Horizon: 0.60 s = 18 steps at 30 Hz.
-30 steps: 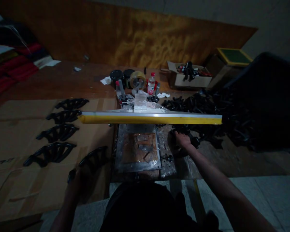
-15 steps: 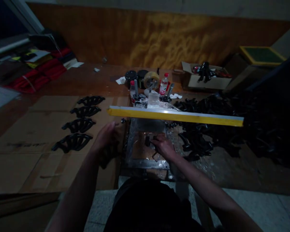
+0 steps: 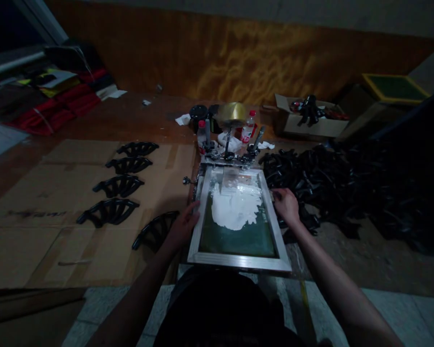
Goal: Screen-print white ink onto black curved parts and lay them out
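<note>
A silver-framed printing screen lies flat in front of me, with a patch of white ink on its green mesh. My left hand grips the frame's left rail. My right hand holds the right rail, fingers curled over it. A hinge clamp holds the screen's far end. A black fan-shaped plastic part lies just left of my left hand.
Several more black fan-shaped parts lie in a row on cardboard at left. A big heap of black parts fills the right. Bottles, jars and tape stand behind the clamp. A cardboard box sits at back right.
The screen, raised edge-on before, now lies flat. My right hand left the platen under it. Both hands now hold the frame's side rails.
</note>
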Available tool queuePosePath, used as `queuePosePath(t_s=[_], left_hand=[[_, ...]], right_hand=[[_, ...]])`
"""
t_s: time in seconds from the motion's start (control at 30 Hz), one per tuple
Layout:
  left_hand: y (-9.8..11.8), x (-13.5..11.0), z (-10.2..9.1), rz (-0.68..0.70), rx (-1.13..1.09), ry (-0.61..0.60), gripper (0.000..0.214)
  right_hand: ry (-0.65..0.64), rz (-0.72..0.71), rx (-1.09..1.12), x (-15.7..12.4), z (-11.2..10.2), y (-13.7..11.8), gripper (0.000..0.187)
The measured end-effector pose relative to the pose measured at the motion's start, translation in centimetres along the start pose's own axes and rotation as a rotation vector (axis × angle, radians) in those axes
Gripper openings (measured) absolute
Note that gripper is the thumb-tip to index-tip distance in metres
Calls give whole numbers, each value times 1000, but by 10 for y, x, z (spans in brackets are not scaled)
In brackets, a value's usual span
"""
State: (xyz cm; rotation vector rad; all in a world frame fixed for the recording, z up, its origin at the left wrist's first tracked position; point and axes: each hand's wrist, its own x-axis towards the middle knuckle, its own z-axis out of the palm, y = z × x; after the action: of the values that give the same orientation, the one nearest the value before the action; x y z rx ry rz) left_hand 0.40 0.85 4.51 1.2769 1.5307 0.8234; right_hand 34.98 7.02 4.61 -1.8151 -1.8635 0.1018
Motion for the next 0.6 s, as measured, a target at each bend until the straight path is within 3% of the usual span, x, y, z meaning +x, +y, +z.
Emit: queuePosePath(t_s=[0.03,0.13,0.2,0.27,0.37,0.47,0.53,0.6], left_hand=[[-14,0,6,-41,-34,-31,74],[-45,8,21,-85,-41,-52,81],[-57,15,25,-79,-6,-40,77],[-66,19,26,-60,13,-41,71],[-73,22,26,-56,-11,-72,67],[-76,22,26,-76,-28,-72,68],[-76,22,27,-80,-18,-48,66],[-74,22,27,-93,-12,-33,63]], right_hand=[[8,-19,-34,11,-1,-8,34],[-86,-188,-112,39,8,-55,62],[-257,-282,-178,45,19,-89,54],[-444,-318,-233,38,27,-109,32],[-615,-399,-243,8,29,-110,21],[-710,-626,-155,-18,17,-92,26],[-759,-743,-78,-22,9,-84,27],[-759,-738,-46,-17,7,-82,24]])
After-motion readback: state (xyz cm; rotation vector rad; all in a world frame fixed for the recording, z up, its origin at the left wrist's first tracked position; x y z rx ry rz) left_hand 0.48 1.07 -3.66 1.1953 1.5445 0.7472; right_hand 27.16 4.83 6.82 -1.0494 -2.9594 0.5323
